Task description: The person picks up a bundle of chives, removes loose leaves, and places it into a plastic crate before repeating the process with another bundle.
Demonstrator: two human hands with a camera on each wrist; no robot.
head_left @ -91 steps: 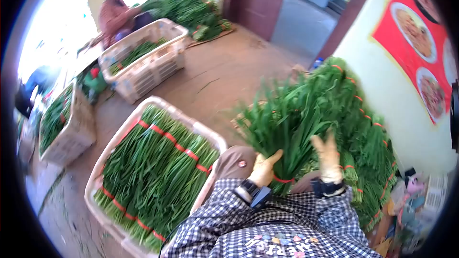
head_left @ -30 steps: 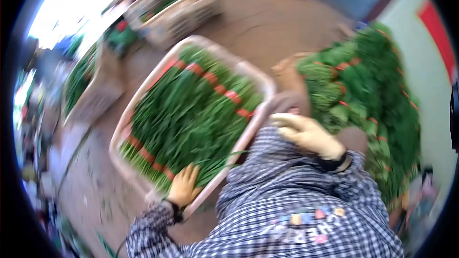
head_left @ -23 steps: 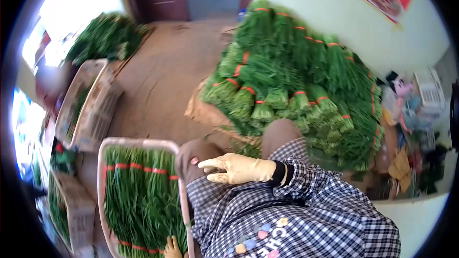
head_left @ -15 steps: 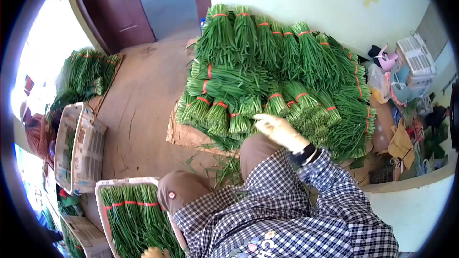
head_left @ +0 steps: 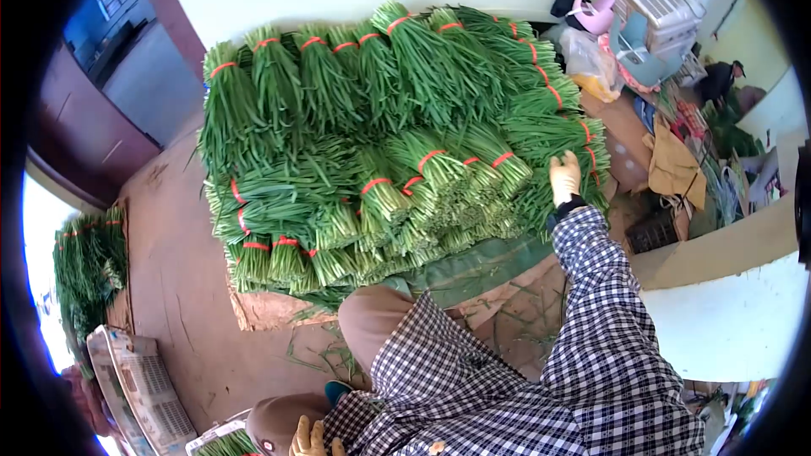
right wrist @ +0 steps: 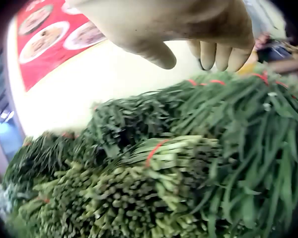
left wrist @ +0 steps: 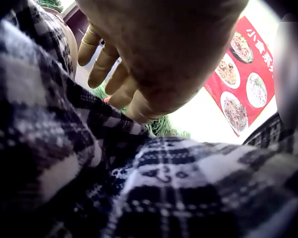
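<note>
My gloved right hand reaches out over the right end of a heap of garlic chives, just above a leafy bundle tied with red bands. In the right wrist view its thumb stands apart from the loosely bent fingers, and nothing lies between them. Cut stalk ends of other bundles face that camera below the hand. My gloved left hand is low by my left knee, at the bottom edge of the head view. Seen from its wrist, the fingers hang loosely beside the checked cloth and hold nothing.
A crate of chives stands at the lower left, partly cut off, with another plastic crate beyond it. A second chive heap lies by the door. Bags, cardboard and a low ledge are on the right.
Both hands were at a chive bundle; later the left hand lay on chives in the crate and has since come to the knee. My view has turned right, and the right hand has reached over the heap.
</note>
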